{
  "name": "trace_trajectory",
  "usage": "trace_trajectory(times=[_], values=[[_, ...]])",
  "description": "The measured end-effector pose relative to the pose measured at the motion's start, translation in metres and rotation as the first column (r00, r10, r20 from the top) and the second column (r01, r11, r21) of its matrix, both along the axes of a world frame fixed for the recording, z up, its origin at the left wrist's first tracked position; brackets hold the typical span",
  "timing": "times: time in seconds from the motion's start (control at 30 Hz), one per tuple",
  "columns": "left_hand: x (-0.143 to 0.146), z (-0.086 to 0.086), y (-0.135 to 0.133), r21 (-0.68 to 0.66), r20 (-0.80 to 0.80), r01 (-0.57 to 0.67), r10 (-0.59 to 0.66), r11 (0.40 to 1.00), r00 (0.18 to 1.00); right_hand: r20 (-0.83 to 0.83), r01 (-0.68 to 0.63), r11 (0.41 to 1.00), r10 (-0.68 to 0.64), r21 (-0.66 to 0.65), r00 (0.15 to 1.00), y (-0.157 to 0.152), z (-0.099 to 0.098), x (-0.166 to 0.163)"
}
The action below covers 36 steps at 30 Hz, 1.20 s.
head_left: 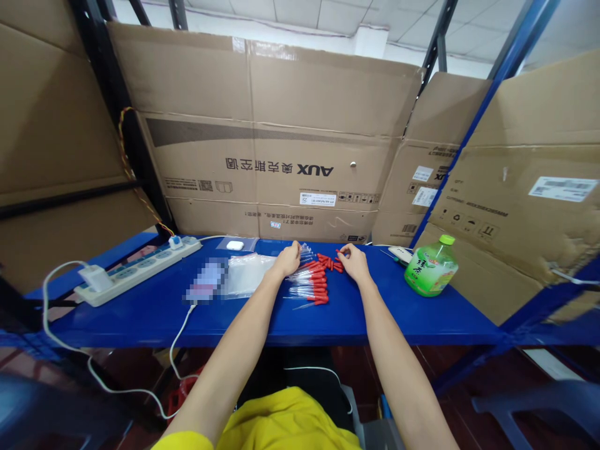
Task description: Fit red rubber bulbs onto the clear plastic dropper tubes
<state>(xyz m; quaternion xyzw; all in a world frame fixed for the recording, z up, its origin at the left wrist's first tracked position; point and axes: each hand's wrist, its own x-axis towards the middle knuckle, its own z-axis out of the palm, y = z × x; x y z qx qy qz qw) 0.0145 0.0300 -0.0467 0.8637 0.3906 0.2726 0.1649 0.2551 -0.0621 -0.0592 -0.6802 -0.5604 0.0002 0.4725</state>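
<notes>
My left hand [290, 257] has its fingers closed at the edge of a small heap of clear dropper tubes [306, 252]; what is between the fingertips is hidden. A red rubber bulb [337, 252] shows at the pinched fingertips of my right hand [355, 261]. Between the hands lies a loose pile of red bulbs [329, 261]. Closer to me, several droppers with red bulbs [319, 284] lie in a row, their clear tips pointing left. Clear plastic bags [246, 275] lie flat to the left, partly behind my left forearm.
A phone [206, 280] on a white cable and a power strip [140, 270] are at the left. At the back lies a white case [235, 245]. A green bottle [431, 267] stands right, beside a white object [400, 254]. Cardboard [281, 144] walls the blue table [398, 319].
</notes>
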Motion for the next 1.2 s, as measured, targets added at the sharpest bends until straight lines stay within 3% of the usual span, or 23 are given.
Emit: trace_trajectory(times=[0.17, 0.33, 0.63, 1.0, 1.2], values=[[0.009, 0.011, -0.015, 0.004, 0.222, 0.233, -0.228, 0.973, 0.948, -0.164, -0.272, 0.941, 0.307, 0.202, 0.938, 0.001, 0.012, -0.027], [0.012, 0.022, -0.027, 0.06, 0.262, 0.347, -0.35, 0.936, 0.9, -0.228, -0.368, 0.897, 0.422, 0.244, 0.877, -0.003, 0.018, -0.042], [0.013, 0.02, -0.025, 0.151, 0.317, 0.34, -0.371, 0.928, 0.873, -0.285, -0.371, 0.893, 0.435, 0.254, 0.854, -0.007, 0.021, -0.044], [0.01, 0.022, -0.028, 0.178, 0.141, 0.381, -0.407, 0.907, 0.902, -0.317, -0.375, 0.888, 0.448, 0.267, 0.836, -0.008, 0.025, -0.049], [0.014, 0.022, -0.03, 0.138, 0.25, 0.328, -0.353, 0.935, 0.902, -0.384, -0.323, 0.891, 0.433, 0.32, 0.815, -0.007, 0.026, -0.051]])
